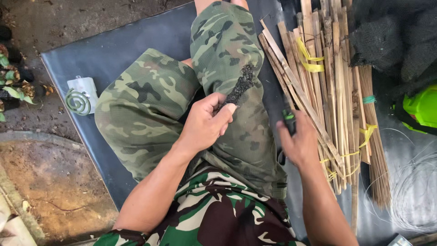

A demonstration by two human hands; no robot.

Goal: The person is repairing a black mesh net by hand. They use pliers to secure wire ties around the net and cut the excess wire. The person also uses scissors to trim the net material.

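Seen from the head camera, a person in camouflage trousers sits cross-legged on a dark mat [132,41] spread over bare ground. The left hand [205,124] rests on the raised knee, its fingers [226,111] closed around the lower end of a dark, rough-textured strip [241,84] that lies up along the trouser leg, its free end pointing away from the body. The right hand [298,143] hovers just beside the knee, over the mat, fingers curled shut around a small tool with a black and green handle [288,116]; the tool's working end cannot be made out.

Just right of that hand lies a bundle of split bamboo sticks [327,82], fanned loosely and tied in places with yellow bands [309,57] and one green band [369,99]. The nearest sticks run under the right hand's knuckles, though whether they touch cannot be told. A heap of black netting [391,36] sits at the upper right, with a bright green object [423,107] just below it and a coil of thin wire [412,196] near the lower right edge.

On the mat's left side, well apart from both hands, a green spiral coil [77,102] lies on a small white holder [84,89]. Potted green plants [11,86] stand at the far left edge, on the ground beside the mat.
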